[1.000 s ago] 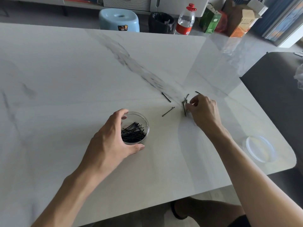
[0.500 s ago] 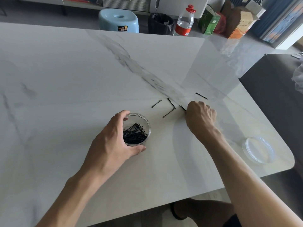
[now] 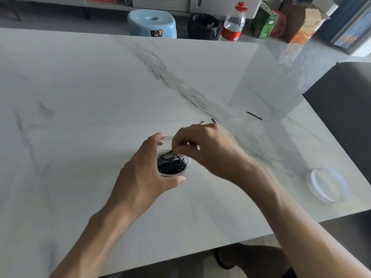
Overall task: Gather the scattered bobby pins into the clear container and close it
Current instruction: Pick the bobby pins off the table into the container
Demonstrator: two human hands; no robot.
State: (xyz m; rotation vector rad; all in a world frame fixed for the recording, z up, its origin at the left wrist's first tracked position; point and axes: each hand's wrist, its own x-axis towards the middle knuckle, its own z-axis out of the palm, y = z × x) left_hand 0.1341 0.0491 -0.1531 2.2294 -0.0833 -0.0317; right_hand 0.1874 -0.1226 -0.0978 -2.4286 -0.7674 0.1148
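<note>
Clear round container (image 3: 188, 164), standing open on the bench (image 3: 80, 97), holds a tangle of black pins (image 3: 171, 164). The left hand (image 3: 144, 177) curls round its left side, thumb at the near wall. The right hand (image 3: 206, 149), blurred, hangs over the mouth, pinching pins at the top of the heap. Loose pins (image 3: 254, 115) lie beyond the hands. The lid (image 3: 329, 184) lies flat near the bench's right edge, well apart.
</note>
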